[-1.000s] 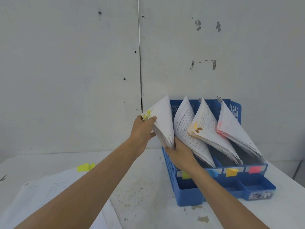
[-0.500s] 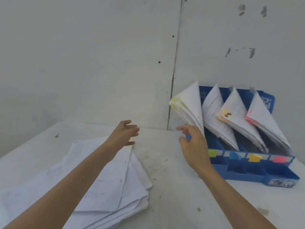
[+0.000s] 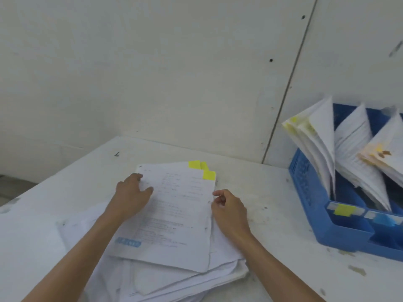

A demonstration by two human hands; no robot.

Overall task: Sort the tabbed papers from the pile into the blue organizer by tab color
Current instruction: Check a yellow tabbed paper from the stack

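A loose pile of white papers [image 3: 174, 273] lies on the table in front of me. Its top sheet [image 3: 174, 214] carries a yellow tab [image 3: 209, 175] at its far right corner, and more yellow tabs [image 3: 196, 165] peek out behind it. My left hand [image 3: 130, 195] rests with spread fingers on the sheet's far left part. My right hand [image 3: 229, 211] sits at the sheet's right edge, its loosely curled fingertips touching that edge. The blue organizer [image 3: 305, 192] stands at the right. Yellow-tabbed papers [image 3: 316, 144] lean in its leftmost slot, with more papers in the slots beyond.
Colour labels mark the organizer's front: yellow [image 3: 344, 209], then blue [image 3: 383, 219]. An orange-tabbed stack [image 3: 383, 158] leans further right, cut by the frame. A grey wall [image 3: 174, 73] closes the table's far side. The table's left edge [image 3: 65, 168] drops to the floor.
Both hands have left the organizer's yellow-tabbed papers and come down onto the pile. My view has swung left and down, so the organizer now sits at the right edge.
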